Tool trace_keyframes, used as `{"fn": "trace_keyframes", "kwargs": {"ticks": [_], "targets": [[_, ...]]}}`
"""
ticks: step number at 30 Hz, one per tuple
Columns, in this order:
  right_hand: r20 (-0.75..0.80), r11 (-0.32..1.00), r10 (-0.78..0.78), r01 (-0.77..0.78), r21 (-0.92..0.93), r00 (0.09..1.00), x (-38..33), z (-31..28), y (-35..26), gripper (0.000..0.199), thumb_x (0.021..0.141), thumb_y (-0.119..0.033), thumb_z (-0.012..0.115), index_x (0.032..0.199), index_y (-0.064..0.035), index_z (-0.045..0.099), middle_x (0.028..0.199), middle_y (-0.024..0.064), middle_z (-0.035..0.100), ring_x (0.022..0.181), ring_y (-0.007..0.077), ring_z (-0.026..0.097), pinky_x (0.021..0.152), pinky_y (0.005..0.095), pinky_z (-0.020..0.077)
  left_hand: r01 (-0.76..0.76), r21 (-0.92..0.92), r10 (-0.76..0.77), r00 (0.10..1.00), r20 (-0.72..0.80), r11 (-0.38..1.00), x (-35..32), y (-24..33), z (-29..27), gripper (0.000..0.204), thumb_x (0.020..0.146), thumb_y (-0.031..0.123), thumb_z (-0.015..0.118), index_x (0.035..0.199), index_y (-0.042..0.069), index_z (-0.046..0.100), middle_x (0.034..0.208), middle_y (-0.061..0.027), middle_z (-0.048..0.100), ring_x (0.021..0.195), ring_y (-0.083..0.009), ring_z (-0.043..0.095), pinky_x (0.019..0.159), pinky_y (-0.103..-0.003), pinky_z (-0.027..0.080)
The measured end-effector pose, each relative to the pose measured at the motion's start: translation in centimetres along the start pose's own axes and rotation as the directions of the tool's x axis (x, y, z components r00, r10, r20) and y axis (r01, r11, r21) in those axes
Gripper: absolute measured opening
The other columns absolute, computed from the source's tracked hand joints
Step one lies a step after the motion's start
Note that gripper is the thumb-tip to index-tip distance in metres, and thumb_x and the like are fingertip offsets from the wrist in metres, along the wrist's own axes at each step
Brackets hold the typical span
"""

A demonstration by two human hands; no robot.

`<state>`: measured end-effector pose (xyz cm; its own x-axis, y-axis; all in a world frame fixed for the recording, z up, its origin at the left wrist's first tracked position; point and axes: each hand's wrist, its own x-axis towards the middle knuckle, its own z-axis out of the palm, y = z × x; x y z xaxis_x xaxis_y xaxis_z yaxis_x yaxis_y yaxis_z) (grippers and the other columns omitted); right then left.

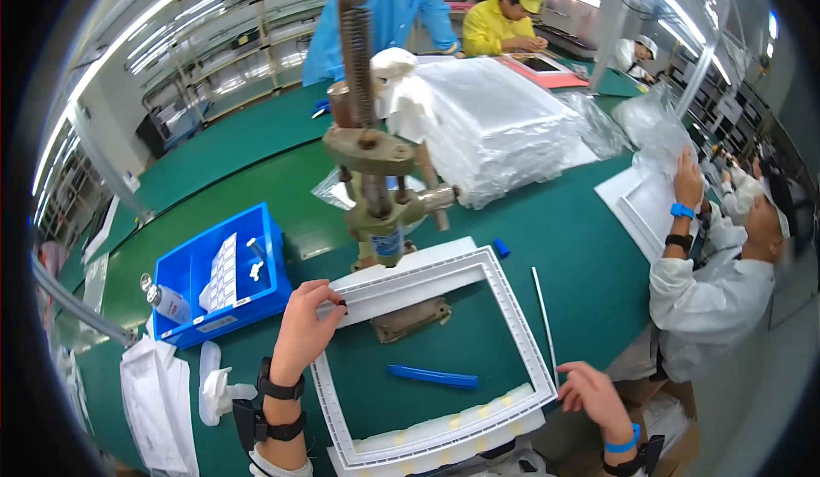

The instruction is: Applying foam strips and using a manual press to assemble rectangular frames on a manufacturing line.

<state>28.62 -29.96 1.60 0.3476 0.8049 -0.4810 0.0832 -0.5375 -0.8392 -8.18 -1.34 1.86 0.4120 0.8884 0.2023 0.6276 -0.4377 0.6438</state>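
With your left hand [303, 327] pinching the white frame [512, 323] at its corner under the hand press [376, 161] and your right hand [589, 392], fingers apart, resting at its near corner, the frame could skew on the bench [581, 246] if the ram drops.
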Motion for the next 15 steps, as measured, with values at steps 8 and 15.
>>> {"fn": "trace_keyframes", "kwargs": {"ticks": [8,15], "targets": [[-0.003,0.98,-0.161,0.161,0.118,0.987,0.4,2.7,0.8,0.031,0.101,-0.021,0.054,0.121,0.0015,0.061,0.082,0.0007,0.064,0.064,0.0074,0.06,0.056,0.0218,0.0457,0.007,-0.075,-0.008,1.0,-0.004,0.997,-0.5,2.2,-0.8,0.015,0.08,0.009,0.073,0.093,0.002,0.069,0.122,-0.0186,0.064,0.112,-0.0352,0.06,0.097,-0.04,0.047],[-0.304,0.949,-0.184,0.249,0.192,0.935,-0.6,-2.7,-1.5,0.026,0.099,-0.02,0.054,0.112,-0.0018,0.068,0.072,-0.0039,0.056,0.053,0.003,0.049,0.046,0.0187,0.0378,0.213,-0.428,-0.092,0.954,0.285,0.879,-6.9,7.1,-4.5,0.014,0.084,0.005,0.071,0.097,0.001,0.069,0.129,-0.0165,0.06,0.109,-0.0216,0.061,0.085,-0.031,0.051]]}}
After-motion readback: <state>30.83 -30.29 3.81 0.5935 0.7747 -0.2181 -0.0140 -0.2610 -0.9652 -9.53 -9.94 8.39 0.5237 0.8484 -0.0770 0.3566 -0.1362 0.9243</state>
